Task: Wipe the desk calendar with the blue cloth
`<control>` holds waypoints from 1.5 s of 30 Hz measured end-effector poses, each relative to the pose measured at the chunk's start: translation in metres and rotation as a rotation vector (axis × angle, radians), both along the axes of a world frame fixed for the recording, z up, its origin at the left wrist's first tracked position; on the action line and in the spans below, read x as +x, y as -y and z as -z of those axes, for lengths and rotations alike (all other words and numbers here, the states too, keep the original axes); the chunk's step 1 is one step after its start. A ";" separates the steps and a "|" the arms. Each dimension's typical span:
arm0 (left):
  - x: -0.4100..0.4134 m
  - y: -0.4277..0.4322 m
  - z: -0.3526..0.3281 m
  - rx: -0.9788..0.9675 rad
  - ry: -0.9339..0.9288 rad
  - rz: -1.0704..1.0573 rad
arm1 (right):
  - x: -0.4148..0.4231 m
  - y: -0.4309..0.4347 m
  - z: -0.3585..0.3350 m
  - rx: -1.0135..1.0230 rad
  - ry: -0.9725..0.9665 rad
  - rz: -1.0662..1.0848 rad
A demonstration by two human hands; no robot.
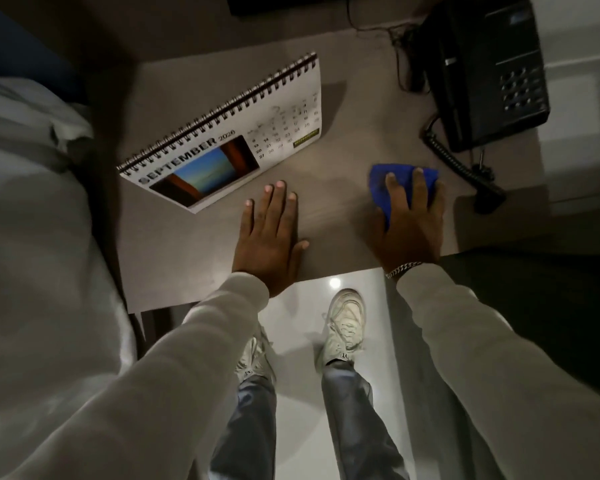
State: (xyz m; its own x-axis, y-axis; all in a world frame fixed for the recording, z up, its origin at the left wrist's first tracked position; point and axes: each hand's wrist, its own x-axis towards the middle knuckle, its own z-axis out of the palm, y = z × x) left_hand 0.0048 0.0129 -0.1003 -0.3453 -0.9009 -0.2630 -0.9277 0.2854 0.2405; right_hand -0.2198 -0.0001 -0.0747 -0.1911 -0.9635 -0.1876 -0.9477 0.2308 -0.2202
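A white spiral-bound desk calendar (pixel 229 136), open at September with a photo on its page, stands on the brown desk (pixel 354 133) at centre left. My left hand (pixel 271 237) lies flat on the desk just in front of the calendar's lower right corner, fingers spread, holding nothing. My right hand (pixel 409 220) rests on a crumpled blue cloth (pixel 381 183) to the right, fingers pressing it onto the desk. The cloth is well apart from the calendar.
A black desk telephone (pixel 489 67) with a coiled cord (pixel 454 157) sits at the back right, close behind the cloth. White bedding (pixel 32 202) borders the desk on the left. The desk's front edge runs under my wrists, with my shoes on the floor below.
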 end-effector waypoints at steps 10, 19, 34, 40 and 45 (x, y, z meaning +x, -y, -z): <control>0.034 0.023 -0.115 -0.077 0.030 0.152 | 0.013 -0.003 -0.065 -0.148 0.466 0.084; 0.079 0.115 -0.152 -0.179 0.192 0.335 | 0.103 -0.006 -0.064 -0.408 0.910 0.321; 0.093 0.154 -0.133 -0.132 -0.015 0.703 | 0.241 0.031 0.011 -0.702 0.903 0.426; 0.092 0.153 -0.133 -0.112 -0.013 0.718 | 0.283 0.025 0.025 -0.860 0.880 0.429; 0.091 0.151 -0.133 -0.127 -0.013 0.722 | 0.250 0.065 0.013 -0.945 0.924 0.548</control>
State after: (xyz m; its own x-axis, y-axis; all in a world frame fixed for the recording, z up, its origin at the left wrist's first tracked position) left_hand 0.0954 -0.1383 0.0322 -0.8667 -0.4714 -0.1633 -0.4957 0.8509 0.1742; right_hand 0.0298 -0.0656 -0.0881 -0.7379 -0.6410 0.2113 -0.2227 -0.0643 -0.9728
